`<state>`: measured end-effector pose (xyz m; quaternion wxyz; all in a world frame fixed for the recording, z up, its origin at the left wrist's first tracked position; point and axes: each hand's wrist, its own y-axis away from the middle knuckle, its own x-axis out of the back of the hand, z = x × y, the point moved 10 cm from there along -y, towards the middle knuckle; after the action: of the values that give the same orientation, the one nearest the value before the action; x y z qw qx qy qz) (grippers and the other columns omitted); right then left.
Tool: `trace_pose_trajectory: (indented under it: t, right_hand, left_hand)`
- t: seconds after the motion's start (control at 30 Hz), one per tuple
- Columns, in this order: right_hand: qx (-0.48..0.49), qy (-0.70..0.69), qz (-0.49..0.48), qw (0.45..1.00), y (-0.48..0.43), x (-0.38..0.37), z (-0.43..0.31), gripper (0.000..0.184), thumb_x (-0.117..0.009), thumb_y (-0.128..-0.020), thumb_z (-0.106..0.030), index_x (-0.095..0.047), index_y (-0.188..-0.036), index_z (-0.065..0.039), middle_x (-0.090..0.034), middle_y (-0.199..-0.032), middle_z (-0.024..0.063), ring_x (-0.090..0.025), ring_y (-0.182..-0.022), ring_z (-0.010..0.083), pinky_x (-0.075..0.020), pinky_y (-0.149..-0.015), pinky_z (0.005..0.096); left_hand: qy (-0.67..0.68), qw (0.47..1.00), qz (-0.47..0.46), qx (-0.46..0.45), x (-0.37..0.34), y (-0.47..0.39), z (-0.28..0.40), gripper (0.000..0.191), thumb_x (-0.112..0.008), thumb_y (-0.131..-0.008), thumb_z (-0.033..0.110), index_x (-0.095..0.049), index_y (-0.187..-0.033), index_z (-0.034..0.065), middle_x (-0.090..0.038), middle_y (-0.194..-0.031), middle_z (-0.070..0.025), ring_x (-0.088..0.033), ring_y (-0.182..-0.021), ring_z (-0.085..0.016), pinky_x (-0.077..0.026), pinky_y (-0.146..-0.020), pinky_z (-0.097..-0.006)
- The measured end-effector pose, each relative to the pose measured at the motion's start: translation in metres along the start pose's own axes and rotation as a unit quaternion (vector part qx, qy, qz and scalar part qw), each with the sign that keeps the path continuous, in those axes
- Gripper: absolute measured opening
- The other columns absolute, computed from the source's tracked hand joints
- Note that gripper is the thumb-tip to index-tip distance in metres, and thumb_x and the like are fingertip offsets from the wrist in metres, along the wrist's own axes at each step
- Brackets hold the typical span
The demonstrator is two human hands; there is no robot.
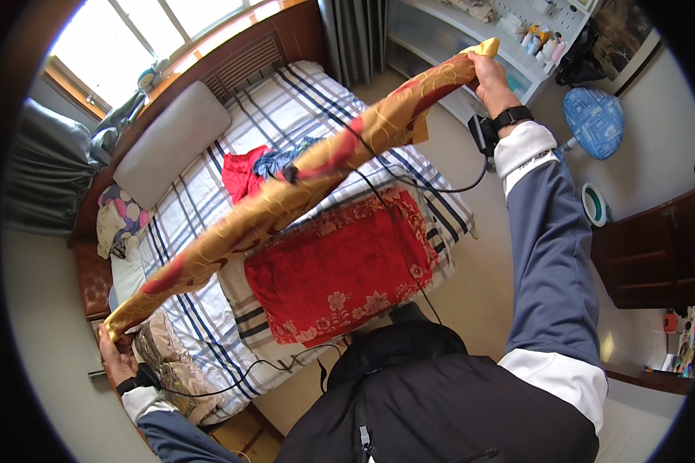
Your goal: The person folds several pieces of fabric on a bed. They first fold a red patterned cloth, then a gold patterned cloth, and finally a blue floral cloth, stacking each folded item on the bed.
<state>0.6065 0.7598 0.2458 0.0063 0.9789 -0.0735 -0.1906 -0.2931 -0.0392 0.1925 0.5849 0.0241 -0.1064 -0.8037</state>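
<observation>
A long gold and red patterned cloth [324, 168] is stretched between my two hands, slanting across the view above the bed. My left hand [117, 357] grips its end at the lower left. High on the right, my right hand [488, 74] grips the opposite end, a gold tip sticking out past the fingers. Below the cloth, a folded red blanket [341, 266] with a floral border lies on the bed. Behind the cloth, and partly covered by it, are a red garment [240, 173] and a blue garment [278, 163].
The bed [191, 202] has a striped sheet and a long grey pillow [174, 142]. Black cables [255, 366] run from devices on my wrists. White shelves [434, 46] with small bottles stand at the back right, near a blue-covered stool [593, 122] and a brown wooden door [660, 254].
</observation>
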Motion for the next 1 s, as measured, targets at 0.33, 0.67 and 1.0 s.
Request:
trace_pose_trajectory:
  t: [0.33,0.67,1.0]
  right_hand:
    - [-0.017,0.025,-0.031,0.999,0.131,0.108,0.015,0.029,-0.072,-0.099,-0.024,-0.068,-0.122,-0.005,-0.072,-0.110,0.0054,-0.071,-0.088,0.0169,-0.0582,-0.067,0.0340]
    - [-0.294,0.268,0.102,0.912,0.280,0.313,0.284,0.024,-0.069,-0.098,-0.022,-0.069,-0.116,-0.006,-0.075,-0.103,0.0071,-0.073,-0.085,0.0203,-0.0576,-0.067,0.0364]
    - [-0.275,0.218,0.122,0.929,0.265,0.307,0.282,0.033,-0.075,-0.088,-0.014,-0.066,-0.119,-0.005,-0.074,-0.103,0.0087,-0.075,-0.086,0.0215,-0.0620,-0.066,0.0351]
  left_hand:
    - [0.060,0.990,-0.006,-0.126,0.062,0.083,-0.020,0.046,-0.055,-0.110,0.044,-0.063,-0.132,0.0033,-0.073,-0.123,-0.0084,-0.072,-0.107,-0.020,-0.060,-0.087,-0.0304]
    - [0.034,0.978,0.033,0.203,0.117,0.122,-0.318,0.034,-0.056,-0.110,0.030,-0.062,-0.130,0.0037,-0.072,-0.117,-0.0108,-0.073,-0.100,-0.026,-0.062,-0.080,-0.0419]
    - [0.021,0.939,0.041,0.342,0.123,0.162,-0.361,0.040,-0.050,-0.112,0.039,-0.056,-0.137,0.0090,-0.071,-0.128,-0.0113,-0.072,-0.111,-0.030,-0.059,-0.095,-0.0496]
